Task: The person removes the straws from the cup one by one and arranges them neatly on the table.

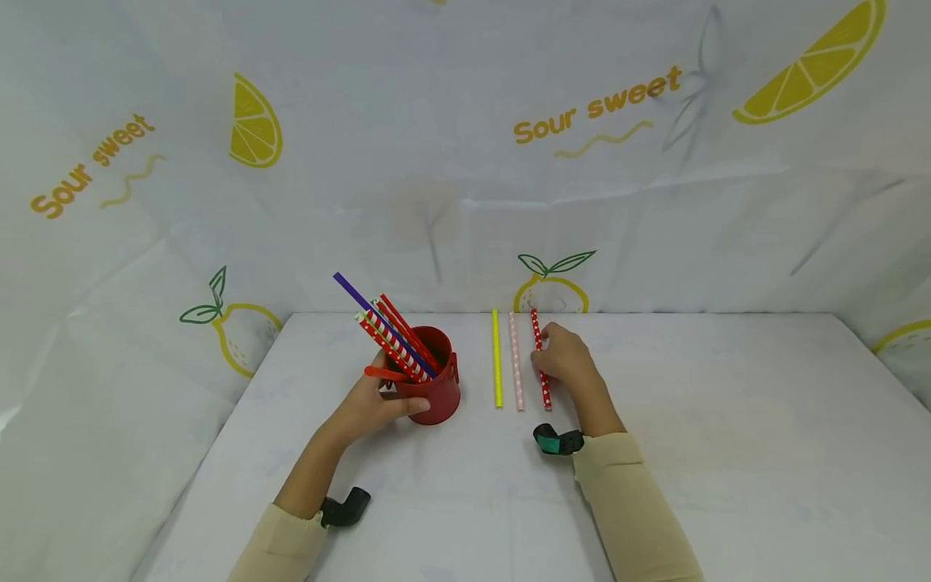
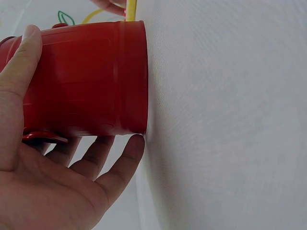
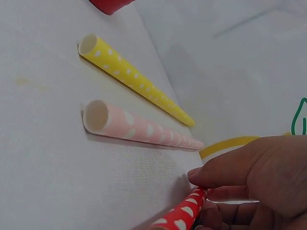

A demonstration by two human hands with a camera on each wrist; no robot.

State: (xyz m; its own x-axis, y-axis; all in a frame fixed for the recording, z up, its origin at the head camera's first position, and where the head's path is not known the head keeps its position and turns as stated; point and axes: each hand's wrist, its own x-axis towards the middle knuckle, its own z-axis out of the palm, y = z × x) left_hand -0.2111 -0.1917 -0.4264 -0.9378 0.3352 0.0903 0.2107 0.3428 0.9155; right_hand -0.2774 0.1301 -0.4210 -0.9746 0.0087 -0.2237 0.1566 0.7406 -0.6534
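Observation:
My left hand [image 1: 369, 411] holds a small red metal bucket [image 1: 440, 399] standing on the table, thumb on the near side and fingers round the far-left side. Several paper straws [image 1: 385, 339] lean left out of the bucket: red patterned ones and a purple one. With thumb and fingers, my right hand [image 1: 570, 360] pinches a red straw with white hearts [image 1: 545, 394], which lies upright in the head view. To its left are a pink straw with white hearts [image 3: 153, 131] and a yellow straw with white dots [image 3: 136, 82], roughly parallel and apart.
The white-covered table [image 1: 727, 436] meets a white cloth backdrop [image 1: 407, 145] printed with lemons and words just behind the straws. A dark wrist camera [image 1: 558, 440] sits at the right cuff, another camera [image 1: 347, 508] at the left.

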